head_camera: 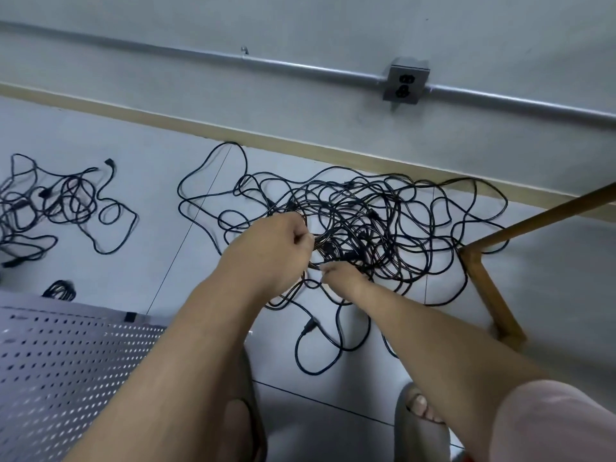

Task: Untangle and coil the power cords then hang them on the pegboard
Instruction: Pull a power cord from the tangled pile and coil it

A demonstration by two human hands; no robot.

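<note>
1. A person bends over a mass of black cords [360, 225] sprawled on the pale floor [160, 248] at the centre of the frame, just below the baseboard [300, 146].
2. The left hand [283, 238] is clenched round several strands at the left side of the cords, lifting them slightly off the floor.
3. The right hand [340, 273], just below and to the right of it, pinches a strand at the near edge of the same cords.
4. One loose plug [310, 326] lies on the floor between the two forearms.
5. A smaller tangle [50, 208] lies well apart at the left edge of the frame, with a small coil [60, 290] below it.
6. The perforated pegboard [66, 361] fills the lower left corner, with no cords on it.
7. On the wall at upper right, an outlet [405, 83] sits on a metal pipe [200, 58].
8. A wooden frame [493, 285] stands at the right, over the cords' outer loops.
9. A sandalled foot [420, 408] shows at the bottom.
</note>
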